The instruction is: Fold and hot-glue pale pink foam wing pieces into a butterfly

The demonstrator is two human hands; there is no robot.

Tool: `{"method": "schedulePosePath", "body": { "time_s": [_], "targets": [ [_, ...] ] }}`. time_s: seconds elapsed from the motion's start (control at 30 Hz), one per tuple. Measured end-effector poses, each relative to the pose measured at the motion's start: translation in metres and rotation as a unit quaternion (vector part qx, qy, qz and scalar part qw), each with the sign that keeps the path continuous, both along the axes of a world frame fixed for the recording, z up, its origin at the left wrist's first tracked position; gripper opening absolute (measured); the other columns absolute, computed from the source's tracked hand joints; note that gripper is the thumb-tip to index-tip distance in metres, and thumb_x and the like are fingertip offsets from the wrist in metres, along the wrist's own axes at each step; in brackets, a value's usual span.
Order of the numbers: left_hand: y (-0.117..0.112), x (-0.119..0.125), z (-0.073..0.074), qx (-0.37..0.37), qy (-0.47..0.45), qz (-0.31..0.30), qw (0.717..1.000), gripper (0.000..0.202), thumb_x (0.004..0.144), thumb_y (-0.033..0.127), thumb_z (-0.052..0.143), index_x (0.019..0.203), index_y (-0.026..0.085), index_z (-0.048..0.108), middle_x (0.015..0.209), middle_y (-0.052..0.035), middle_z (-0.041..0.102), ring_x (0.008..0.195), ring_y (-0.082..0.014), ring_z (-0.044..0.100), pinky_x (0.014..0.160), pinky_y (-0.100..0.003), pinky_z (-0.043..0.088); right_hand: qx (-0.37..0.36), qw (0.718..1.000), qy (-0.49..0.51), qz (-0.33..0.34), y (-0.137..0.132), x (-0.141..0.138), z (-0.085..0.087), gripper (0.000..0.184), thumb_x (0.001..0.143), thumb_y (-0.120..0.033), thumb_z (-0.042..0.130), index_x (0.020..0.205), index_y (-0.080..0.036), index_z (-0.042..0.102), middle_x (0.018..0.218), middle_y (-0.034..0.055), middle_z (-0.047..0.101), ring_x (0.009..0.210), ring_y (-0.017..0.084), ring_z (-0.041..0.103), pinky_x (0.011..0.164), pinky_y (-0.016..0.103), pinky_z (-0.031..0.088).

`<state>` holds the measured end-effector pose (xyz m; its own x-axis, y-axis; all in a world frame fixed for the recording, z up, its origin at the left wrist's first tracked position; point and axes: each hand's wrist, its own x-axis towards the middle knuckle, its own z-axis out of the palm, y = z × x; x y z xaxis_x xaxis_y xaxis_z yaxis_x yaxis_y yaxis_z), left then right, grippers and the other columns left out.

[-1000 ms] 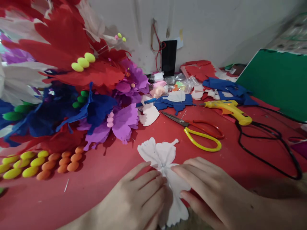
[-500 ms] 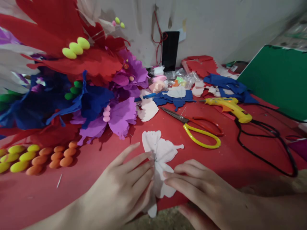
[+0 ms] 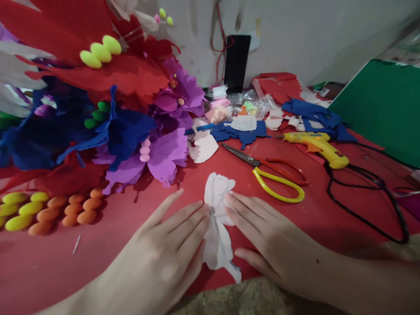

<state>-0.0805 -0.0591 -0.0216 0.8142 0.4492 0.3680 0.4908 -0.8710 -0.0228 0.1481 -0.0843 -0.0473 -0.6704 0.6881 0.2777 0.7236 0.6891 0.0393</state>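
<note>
White petal-shaped foam pieces (image 3: 217, 227) lie joined together on the red sheet (image 3: 124, 227) near the table's front edge. My left hand (image 3: 167, 253) rests flat on their left side, fingers stretched out towards the middle. From the right, my right hand (image 3: 265, 240) lies flat with its fingertips pressing on the upper petals. Both hands cover parts of the white pieces.
A big bunch of red, blue, purple and white foam flowers (image 3: 108, 109) fills the left. Yellow and orange foam beads (image 3: 52, 210) lie at the left. Scissors with yellow and red handles (image 3: 272, 177), a yellow glue gun (image 3: 318, 146) with black cord, cut foam scraps and a green sheet (image 3: 383, 105) lie beyond.
The white pieces have been folded and turned: the spread upper petals are now gathered under my right fingertips. My right hand moved up and left onto them.
</note>
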Motion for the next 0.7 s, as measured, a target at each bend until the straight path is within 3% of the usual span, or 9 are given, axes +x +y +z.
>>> {"method": "schedulePosePath", "body": {
  "time_s": [0.17,0.3,0.37,0.43,0.6,0.7],
  "targets": [
    [0.001,0.004,0.003,0.006,0.029,-0.013,0.999,0.035,0.093,0.019,0.034,0.109,0.014,0.064,0.115,-0.0055,0.066,0.101,-0.0195,0.065,0.101,-0.038,0.042,0.054,0.997,-0.002,-0.047,-0.010,-0.006,0.003,0.045,0.092,-0.034,0.031,0.111,-0.006,0.061,0.118,0.0151,0.058,0.103,0.026,0.056,0.081,0.040,0.047],
    [-0.006,0.011,-0.002,0.019,0.054,-0.017,0.998,0.036,0.092,0.025,0.037,0.117,0.013,0.059,0.123,-0.0087,0.061,0.105,-0.0240,0.063,0.088,-0.036,0.051,0.080,0.994,0.043,-0.061,0.007,0.006,0.017,0.032,0.091,-0.024,0.034,0.099,-0.011,0.063,0.104,0.0079,0.065,0.091,0.019,0.059,0.078,0.033,0.045],
    [-0.008,0.012,-0.007,0.033,0.071,-0.022,0.997,0.039,0.090,0.028,0.040,0.120,0.011,0.057,0.126,-0.0118,0.057,0.108,-0.0267,0.061,0.084,-0.038,0.053,0.109,0.986,0.041,-0.118,0.021,0.023,0.024,0.028,0.090,-0.023,0.037,0.095,-0.012,0.062,0.098,0.0086,0.065,0.087,0.018,0.059,0.077,0.032,0.044],
    [-0.009,0.010,-0.012,0.045,0.084,-0.022,0.995,0.043,0.087,0.032,0.045,0.121,0.010,0.056,0.127,-0.0137,0.056,0.108,-0.0286,0.061,0.081,-0.039,0.054,0.092,0.964,-0.002,-0.248,0.036,0.048,0.030,0.033,0.092,-0.026,0.032,0.094,-0.012,0.062,0.097,0.0107,0.064,0.088,0.019,0.058,0.079,0.032,0.044],
    [-0.005,0.006,-0.019,0.043,0.078,-0.003,0.996,0.048,0.087,0.041,0.047,0.124,0.011,0.054,0.129,-0.0116,0.056,0.111,-0.0257,0.059,0.081,-0.034,0.054,0.077,0.909,-0.058,-0.406,0.066,0.119,0.025,0.044,0.089,-0.026,0.035,0.090,0.010,0.059,0.084,0.0289,0.057,0.080,0.029,0.057,0.069,0.040,0.043],
    [-0.003,0.006,-0.017,0.040,0.078,-0.001,0.996,0.044,0.091,0.038,0.041,0.125,0.013,0.054,0.130,-0.0093,0.054,0.111,-0.0248,0.059,0.081,-0.034,0.056,0.047,0.903,-0.052,-0.424,0.078,0.153,0.011,0.040,0.090,-0.032,0.039,0.082,0.001,0.061,0.074,0.0163,0.057,0.068,0.018,0.056,0.063,0.032,0.045]
  ]
}}
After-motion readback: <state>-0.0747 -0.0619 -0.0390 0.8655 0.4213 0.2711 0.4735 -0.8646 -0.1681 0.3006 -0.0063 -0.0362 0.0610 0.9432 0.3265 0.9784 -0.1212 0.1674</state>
